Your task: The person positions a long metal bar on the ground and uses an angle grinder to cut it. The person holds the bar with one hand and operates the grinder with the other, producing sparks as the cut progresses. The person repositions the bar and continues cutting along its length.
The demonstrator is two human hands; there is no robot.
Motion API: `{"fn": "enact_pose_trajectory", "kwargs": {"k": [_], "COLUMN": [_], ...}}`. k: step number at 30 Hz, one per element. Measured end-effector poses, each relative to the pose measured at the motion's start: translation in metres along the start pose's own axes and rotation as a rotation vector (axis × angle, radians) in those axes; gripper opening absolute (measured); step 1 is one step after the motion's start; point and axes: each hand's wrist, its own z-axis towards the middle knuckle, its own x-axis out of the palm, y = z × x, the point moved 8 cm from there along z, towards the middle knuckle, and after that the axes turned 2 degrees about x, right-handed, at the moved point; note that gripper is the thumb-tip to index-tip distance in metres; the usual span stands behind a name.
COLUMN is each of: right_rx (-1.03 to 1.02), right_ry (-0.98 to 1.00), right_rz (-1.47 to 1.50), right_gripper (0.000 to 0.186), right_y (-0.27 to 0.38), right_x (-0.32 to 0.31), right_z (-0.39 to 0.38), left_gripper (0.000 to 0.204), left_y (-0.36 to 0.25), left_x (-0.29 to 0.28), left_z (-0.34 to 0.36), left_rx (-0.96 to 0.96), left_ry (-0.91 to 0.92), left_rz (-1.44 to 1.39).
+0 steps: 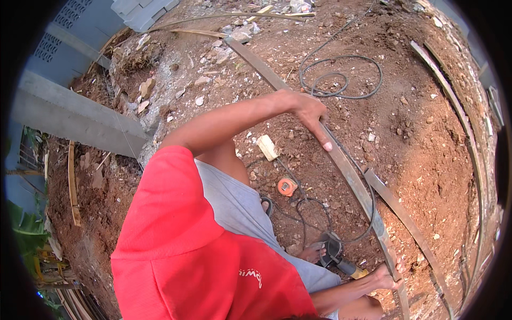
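Long flat metal strip (349, 170) lay on bare ground (426, 133); left hand (312, 114) was closed over its middle, right hand (385, 277) gripped its near end. Positioning judged underway; steadying was needed beside angle grinder (333, 250).

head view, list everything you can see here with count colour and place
long plank: one, grey-brown, diagonal across the dirt, held at two spots
shorter plank: one, grey-brown, lying right of the long one
cable: one, black, coiled on dirt at top
tape measure: one, orange, on dirt at centre
pale block: one, cream, on dirt above the tape measure
power tool: one, dark with yellow end, on the ground at bottom
concrete beam: one, grey, left
left hand: gripping the long plank
right hand: holding the plank's lower part
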Motion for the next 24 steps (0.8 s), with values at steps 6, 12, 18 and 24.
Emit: {"fn": "enact_pose_trajectory", "kwargs": {"k": [6,12,18,24], "right_rx": [-0.05,-0.215,-0.311,-0.186], "right_ry": [0.035,-0.406,-0.484,-0.47], "right_rz": [0.194,0.027,-0.144,-0.333], "right_gripper": [0.035,0.045,0.035,0.053], "right_y": [0.024,0.078,0.052,0.071], "right_x": [0.031,0.009,0.078,0.074], "right_z": [0.006,0.011,0.036,0.045], "left_gripper": [0.088,0.081,0.065,0.066], "left_y": [-0.037,-0.088,-0.089,-0.134], "left_x": [-0.019,-0.012,-0.001,0.004], "left_z": [-0.046,-0.039,-0.08,-0.05], "left_rx": [0.127,0.145,0.179,0.034], "left_ry": [-0.31,-0.547,-0.818,-0.704], "left_rz": [0.246,0.303,0.208,0.177]}}
